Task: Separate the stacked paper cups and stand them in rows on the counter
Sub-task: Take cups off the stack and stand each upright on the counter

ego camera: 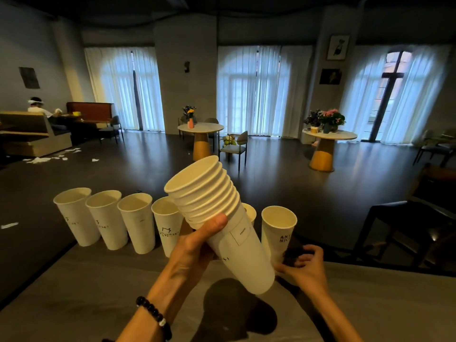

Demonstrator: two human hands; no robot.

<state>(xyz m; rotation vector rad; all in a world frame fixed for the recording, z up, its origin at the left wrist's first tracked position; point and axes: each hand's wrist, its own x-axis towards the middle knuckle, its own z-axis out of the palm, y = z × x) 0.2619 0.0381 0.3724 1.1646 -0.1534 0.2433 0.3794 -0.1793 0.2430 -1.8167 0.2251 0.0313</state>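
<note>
My left hand point(195, 245) grips a tilted stack of white paper cups point(222, 218), rims pointing up and to the left, with my thumb across its middle. Behind it, several single cups point(137, 223) stand upright in a row along the far edge of the grey counter point(86, 280). One of these cups point(250, 213) is mostly hidden by the stack. The rightmost cup point(278, 230) stands at the row's end. My right hand point(306, 265) sits by its base, fingers loosely curled with a dark gap to the cup wall and the thumb close to the bottom.
Beyond the counter the floor drops away to a dark room with two round tables point(201, 129) point(329, 135), chairs and flower pots. A dark chair point(407, 223) stands just right of the counter. A person sits at the far left point(37, 107).
</note>
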